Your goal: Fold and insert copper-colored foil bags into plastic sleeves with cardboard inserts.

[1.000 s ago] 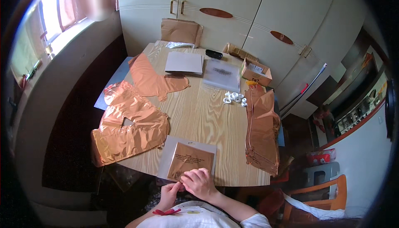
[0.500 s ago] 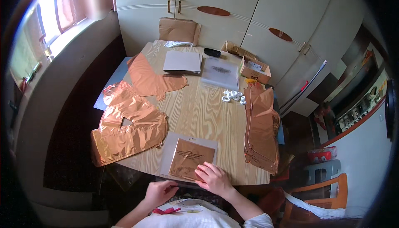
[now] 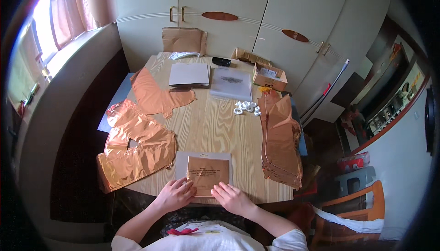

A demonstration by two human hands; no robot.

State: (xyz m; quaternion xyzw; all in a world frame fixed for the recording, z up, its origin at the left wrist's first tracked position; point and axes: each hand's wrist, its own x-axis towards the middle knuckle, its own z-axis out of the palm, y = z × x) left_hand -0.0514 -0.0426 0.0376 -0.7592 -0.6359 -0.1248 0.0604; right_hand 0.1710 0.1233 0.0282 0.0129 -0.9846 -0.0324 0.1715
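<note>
A folded copper-coloured foil sheet [image 3: 211, 165] with dark print lies squared up at the table's front edge. Under it is a clear plastic bag [image 3: 181, 161] with a hanging hole at its far end. My left hand [image 3: 176, 194] rests with outstretched fingers on the foil's near left corner. On the near right corner lie the spread fingers of my right hand [image 3: 233, 199]. Neither hand grips anything visibly. To the left is a large crinkled foil balloon [image 3: 144, 143], flat and uninflated; a pile of similar flat foil balloons [image 3: 278, 141] lies on the right.
Another flat foil piece [image 3: 153, 93] lies far left. Farther back are white sheets [image 3: 189, 73], a stack of clear bags [image 3: 230, 84], a black object [image 3: 221, 61] and a small open carton [image 3: 270, 76]. White ribbon rolls [image 3: 245, 106] sit mid-right. A wooden chair [image 3: 376, 205] stands right.
My left hand has come forward from the table's edge onto the foil sheet. The sheet and bag have turned from a slant to nearly straight. My right hand stays on the foil.
</note>
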